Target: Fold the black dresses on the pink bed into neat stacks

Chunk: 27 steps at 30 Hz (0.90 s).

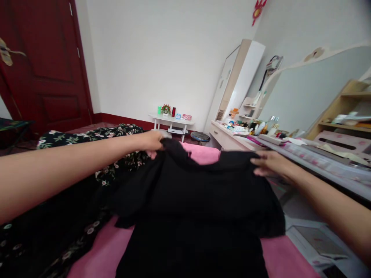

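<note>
A black short-sleeved T-shirt (203, 197) is stretched out in front of me, its neckline facing away and its lower part running off the bottom of the view. At its left shoulder, my left hand (152, 143) pinches the cloth. My right hand (268, 162) grips the other shoulder, slightly blurred. Both sleeves hang down at the sides. Beneath it shows a pink cover (116, 243), also visible through the neck opening. To the left, a black floral garment or cloth (110, 170) lies partly under my left arm.
A vanity (228, 137) crowded with bottles and a large mirror (313, 88) stand on the right. Ahead are a small white table (171, 120), a round stool (199, 136) and a tall white cabinet (240, 77). A dark red door (52, 77) is at the left.
</note>
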### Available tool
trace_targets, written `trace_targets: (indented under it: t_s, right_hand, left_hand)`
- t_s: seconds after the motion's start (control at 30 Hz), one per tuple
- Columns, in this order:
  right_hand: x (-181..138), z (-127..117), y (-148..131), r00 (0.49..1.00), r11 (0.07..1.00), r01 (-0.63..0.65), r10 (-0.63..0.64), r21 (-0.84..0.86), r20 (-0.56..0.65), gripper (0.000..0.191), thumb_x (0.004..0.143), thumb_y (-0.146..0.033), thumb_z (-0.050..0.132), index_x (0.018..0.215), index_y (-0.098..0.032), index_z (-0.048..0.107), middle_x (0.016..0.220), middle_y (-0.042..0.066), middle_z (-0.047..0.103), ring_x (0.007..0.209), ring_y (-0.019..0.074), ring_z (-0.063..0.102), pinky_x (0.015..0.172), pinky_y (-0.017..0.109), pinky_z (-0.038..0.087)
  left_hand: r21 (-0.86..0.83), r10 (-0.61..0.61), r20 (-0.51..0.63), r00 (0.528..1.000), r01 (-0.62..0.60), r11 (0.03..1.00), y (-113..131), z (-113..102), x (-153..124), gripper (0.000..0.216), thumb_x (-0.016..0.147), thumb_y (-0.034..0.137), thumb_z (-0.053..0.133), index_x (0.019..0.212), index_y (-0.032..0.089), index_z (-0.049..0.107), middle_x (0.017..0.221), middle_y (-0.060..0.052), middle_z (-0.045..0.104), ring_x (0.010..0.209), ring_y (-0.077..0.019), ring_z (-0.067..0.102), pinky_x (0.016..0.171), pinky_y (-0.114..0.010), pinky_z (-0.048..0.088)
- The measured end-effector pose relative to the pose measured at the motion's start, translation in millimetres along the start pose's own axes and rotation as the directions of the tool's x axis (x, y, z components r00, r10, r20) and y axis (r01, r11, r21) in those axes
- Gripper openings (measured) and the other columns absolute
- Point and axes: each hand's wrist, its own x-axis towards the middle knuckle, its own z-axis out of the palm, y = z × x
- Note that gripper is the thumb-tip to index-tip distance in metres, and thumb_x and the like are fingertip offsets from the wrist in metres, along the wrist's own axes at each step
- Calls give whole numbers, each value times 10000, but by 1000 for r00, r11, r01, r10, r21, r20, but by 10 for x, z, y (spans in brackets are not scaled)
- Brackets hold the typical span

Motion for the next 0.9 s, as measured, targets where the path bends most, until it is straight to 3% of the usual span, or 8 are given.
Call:
trace_targets:
  t_s: [0.03,0.13,0.27,0.37,0.5,0.63,0.73,0.9]
  right_hand:
    - [226,71,-105,969,992,106,-87,75,-230,291,815,-202,514,1064,-76,597,949,134,661,613,100,627,550,178,464]
    - [559,386,-95,893,966,235,-168,112,-418,493,793,-183,551,1271,-111,455,1322,186,486,935,168,620,711,243,504]
    - [135,926,410,924,934,356,-354,-12,-141,466,746,-216,598,1202,-162,519,1251,117,562,1082,213,575,893,325,483]
    - [-486,1164,770,918,911,397,-393,-114,53,404,745,-244,561,1147,-204,571,1225,85,580,1152,231,537,956,392,456]
    - [-1208,1062,912,875,877,445,-383,-182,296,481,689,-136,508,1144,-256,606,1304,60,541,1245,233,469,1079,445,333]
    - [-1623,828,884,736,779,566,-328,-270,593,811,599,-16,475,1330,-368,468,1432,13,417,1316,237,385,1097,438,309]
    - [-1688,893,919,722,667,637,-341,-386,602,893,528,31,418,1322,-374,473,1422,14,427,1293,236,409,1075,430,324]
    - [-1502,1124,988,803,628,594,-432,-503,411,658,451,-3,388,1021,-233,623,997,49,622,983,217,568,854,336,443]
  left_hand:
    - [51,-29,-287,957,46,998,46,-14,218,298,867,207,481,1130,109,582,845,-58,675,823,-212,664,806,-305,489]
    - [99,0,-480,877,55,994,70,231,614,614,818,212,566,1384,170,334,1306,-161,477,1162,-304,521,968,-389,411]
    - [172,321,-246,914,-285,943,-107,977,344,717,772,105,577,1414,251,294,1479,-122,271,1319,-282,355,1048,-364,348]
    - [209,531,-1,847,-519,829,-265,1389,-134,967,655,-44,569,1446,352,179,1556,-59,99,1407,-274,151,1093,-406,276]
    - [196,606,175,776,-631,751,-392,1514,-513,1143,517,-93,608,1430,432,161,1568,3,-33,1420,-297,-6,1104,-459,231]
    - [201,631,164,758,-652,731,-362,1493,-528,1156,484,-80,639,1427,418,193,1562,4,-95,1417,-319,-20,1097,-468,235]
    - [223,678,167,716,-697,682,-236,1492,-472,1101,447,-70,664,1398,347,299,1567,-36,-6,1416,-329,21,1093,-453,246]
    - [217,732,207,650,-759,613,-65,1336,-441,451,536,35,649,957,197,631,1159,-101,599,1130,-288,504,969,-378,395]
